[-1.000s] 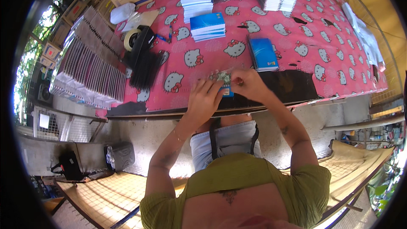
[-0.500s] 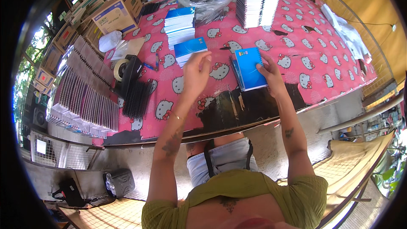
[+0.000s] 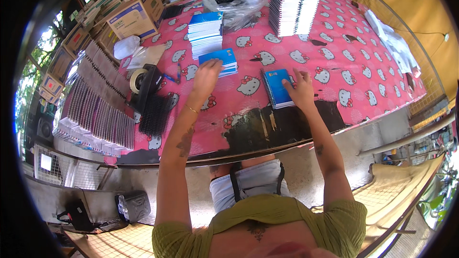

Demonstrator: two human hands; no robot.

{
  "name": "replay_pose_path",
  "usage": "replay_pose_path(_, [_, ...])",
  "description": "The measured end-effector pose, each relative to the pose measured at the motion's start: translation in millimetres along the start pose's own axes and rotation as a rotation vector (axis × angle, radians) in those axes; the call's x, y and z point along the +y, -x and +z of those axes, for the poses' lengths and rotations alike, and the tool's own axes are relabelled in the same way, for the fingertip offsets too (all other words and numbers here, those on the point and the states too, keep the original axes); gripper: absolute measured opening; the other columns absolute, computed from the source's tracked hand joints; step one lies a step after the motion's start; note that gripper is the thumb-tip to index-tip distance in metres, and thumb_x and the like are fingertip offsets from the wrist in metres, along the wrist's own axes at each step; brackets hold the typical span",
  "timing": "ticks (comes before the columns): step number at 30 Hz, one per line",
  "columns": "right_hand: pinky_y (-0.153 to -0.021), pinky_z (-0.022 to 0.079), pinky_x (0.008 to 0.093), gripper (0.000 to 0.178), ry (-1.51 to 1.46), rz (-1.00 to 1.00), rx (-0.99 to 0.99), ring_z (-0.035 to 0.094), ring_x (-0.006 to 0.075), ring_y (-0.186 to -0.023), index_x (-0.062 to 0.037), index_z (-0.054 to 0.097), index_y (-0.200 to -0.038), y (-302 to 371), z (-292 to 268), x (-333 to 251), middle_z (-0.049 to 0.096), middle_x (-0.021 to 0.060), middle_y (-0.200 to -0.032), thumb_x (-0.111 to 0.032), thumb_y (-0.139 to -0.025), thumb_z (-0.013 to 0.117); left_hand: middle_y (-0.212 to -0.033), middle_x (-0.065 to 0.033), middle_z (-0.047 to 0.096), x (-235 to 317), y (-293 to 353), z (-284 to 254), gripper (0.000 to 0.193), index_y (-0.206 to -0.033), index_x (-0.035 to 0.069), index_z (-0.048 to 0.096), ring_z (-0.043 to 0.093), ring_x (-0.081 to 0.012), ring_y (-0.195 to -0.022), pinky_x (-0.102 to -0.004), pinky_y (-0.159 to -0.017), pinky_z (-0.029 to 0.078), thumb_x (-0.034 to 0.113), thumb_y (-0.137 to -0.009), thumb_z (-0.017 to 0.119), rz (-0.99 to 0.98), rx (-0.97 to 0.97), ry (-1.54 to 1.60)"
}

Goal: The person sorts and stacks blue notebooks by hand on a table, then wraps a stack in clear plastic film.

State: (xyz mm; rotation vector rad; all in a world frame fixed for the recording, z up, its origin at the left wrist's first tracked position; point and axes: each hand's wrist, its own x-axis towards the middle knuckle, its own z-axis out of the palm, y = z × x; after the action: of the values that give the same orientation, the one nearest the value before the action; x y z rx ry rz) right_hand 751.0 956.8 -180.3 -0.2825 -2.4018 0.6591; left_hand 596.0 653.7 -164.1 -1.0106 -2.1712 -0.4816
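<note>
My left hand (image 3: 207, 75) rests its fingertips on the top blue cover of a short pile of blue-covered paper pads (image 3: 230, 67); no wire coil shows on them. The thumb's grip is hard to see. Just behind stands a taller pile of similar pads (image 3: 205, 36). To the right, a blue spiral notebook (image 3: 278, 86) lies flat on at least one other, coils along its left side. My right hand (image 3: 302, 90) is over its right edge, thumb on or just above the cover, the other fingers spread away from it.
Tall stacks of spiral notebooks (image 3: 292, 9) stand at the back. Left are a tape dispenser (image 3: 143, 86), black binding coils (image 3: 155, 114), rows of wire-bound notebooks (image 3: 98, 110) and a cardboard box (image 3: 131, 21). A plastic bag (image 3: 236, 9) holds black coils. Another person sits across the table.
The blue notebook in my right hand has come down flat onto the one below, and the fingers have spread. My left hand has moved onto the short pile's top cover.
</note>
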Motion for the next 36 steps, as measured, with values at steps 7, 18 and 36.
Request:
replay_pose_path(7, [-0.093, 0.047, 0.042, 0.043, -0.484, -0.264, -0.049, 0.055, 0.0352, -0.111, -0.0059, 0.062, -0.125, 17.5, -17.4, -74.5, 0.054, 0.017, -0.118, -0.017, -0.085, 0.074, -0.104, -0.0187, 0.072, -8.5, -4.4, -12.8, 0.021, -0.103, 0.0, 0.071, 0.07, -0.0345, -0.09, -0.0419, -0.08, 0.057, 0.014, -0.087, 0.07, -0.034, -0.07, 0.116])
replay_pose_path(18, [-0.093, 0.047, 0.039, 0.043, -0.62, -0.255, -0.213, 0.054, 0.033, -0.114, -0.0101, 0.063, -0.127, 39.8, 9.3, -97.0, 0.051, 0.0169, -0.123, -0.012, -0.085, 0.074, -0.092, -0.0108, 0.071, -10.9, -14.6, -14.4, 0.01, -0.092, 0.01, 0.074, 0.067, -0.034, -0.08, -0.0451, -0.069, 0.053, 0.015, -0.086, 0.069, -0.213, -0.105, 0.213])
replay_pose_path(36, [-0.092, 0.048, 0.0378, 0.04, -0.683, -0.235, -0.338, 0.056, 0.0312, -0.113, -0.0069, 0.063, -0.125, 56.9, 33.1, -104.4, 0.055, 0.0161, -0.121, -0.013, -0.087, 0.072, -0.087, -0.0084, 0.068, -5.0, -11.7, -6.4, 0.008, -0.092, 0.008, 0.072, 0.066, -0.0312, -0.082, -0.0437, -0.071, 0.053, 0.013, -0.086, 0.067, -0.176, -0.026, 0.122])
